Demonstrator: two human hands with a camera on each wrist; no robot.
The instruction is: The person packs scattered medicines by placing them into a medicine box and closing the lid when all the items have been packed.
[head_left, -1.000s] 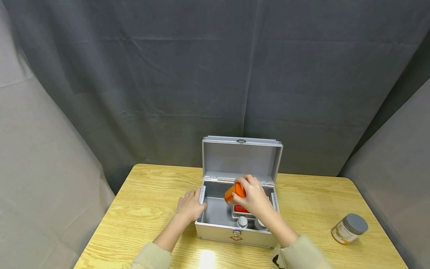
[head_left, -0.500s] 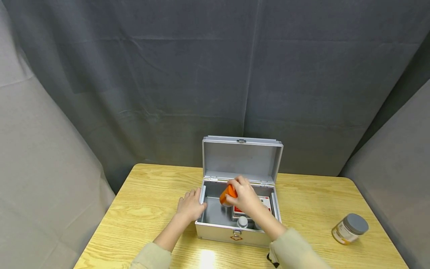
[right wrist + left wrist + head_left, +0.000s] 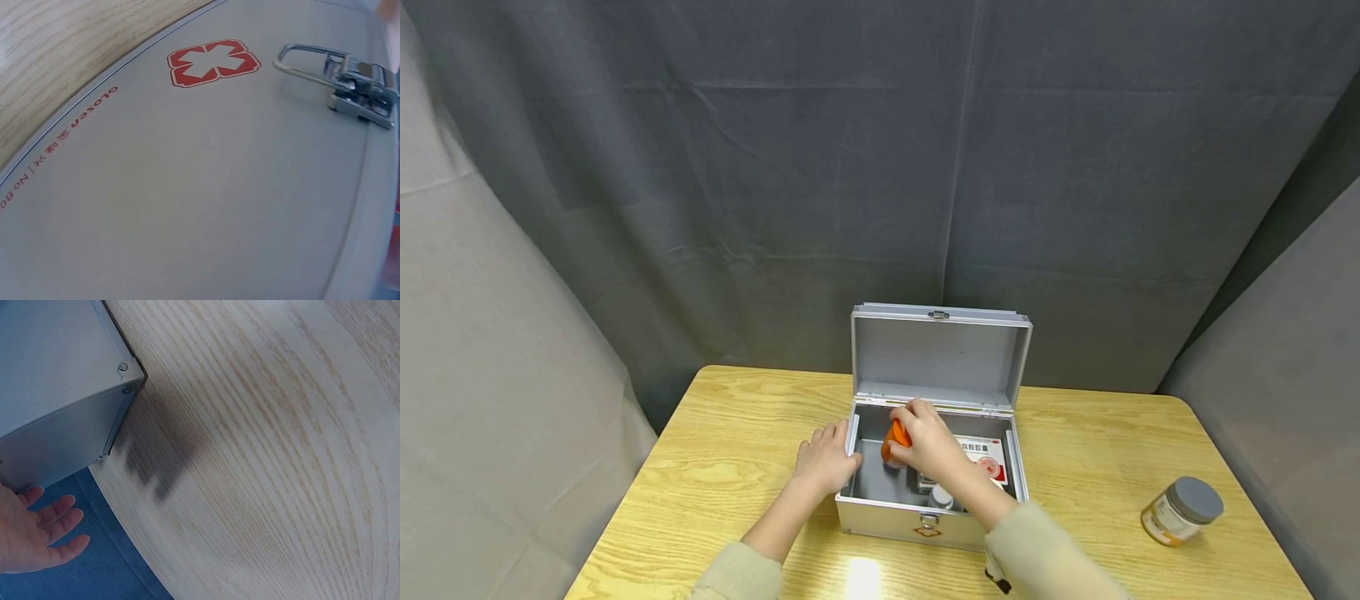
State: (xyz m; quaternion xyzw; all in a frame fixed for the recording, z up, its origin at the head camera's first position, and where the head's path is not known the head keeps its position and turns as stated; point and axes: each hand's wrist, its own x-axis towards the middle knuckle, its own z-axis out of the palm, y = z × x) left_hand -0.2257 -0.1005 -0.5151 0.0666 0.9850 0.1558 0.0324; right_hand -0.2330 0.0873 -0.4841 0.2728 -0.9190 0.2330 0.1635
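An orange pill bottle (image 3: 893,448) is pinched by my right hand (image 3: 934,446), inside the left half of a silver metal first-aid case (image 3: 880,518). The case's lid (image 3: 936,354) stands raised. My left hand (image 3: 824,461) rests on the case's left rim, thumb over the edge; in the left wrist view its fingers (image 3: 62,528) are relaxed and spread beside the case wall. Inside the case, a white-and-red medicine box (image 3: 983,450) lies at the right, with a white-capped bottle (image 3: 941,497) near the front wall. The right wrist view shows the latch (image 3: 356,81), not the right hand's grip.
A jar with a grey lid (image 3: 1182,510) stands on the wooden table (image 3: 760,417) at the right. A grey curtain (image 3: 775,183) hangs behind the table, with light cloth walls at both sides. My right forearm hides the case's front right corner.
My right hand has moved left and lower into the case with the orange pill bottle, which is now more upright. More of the medicine box shows. The left hand has stayed in place.
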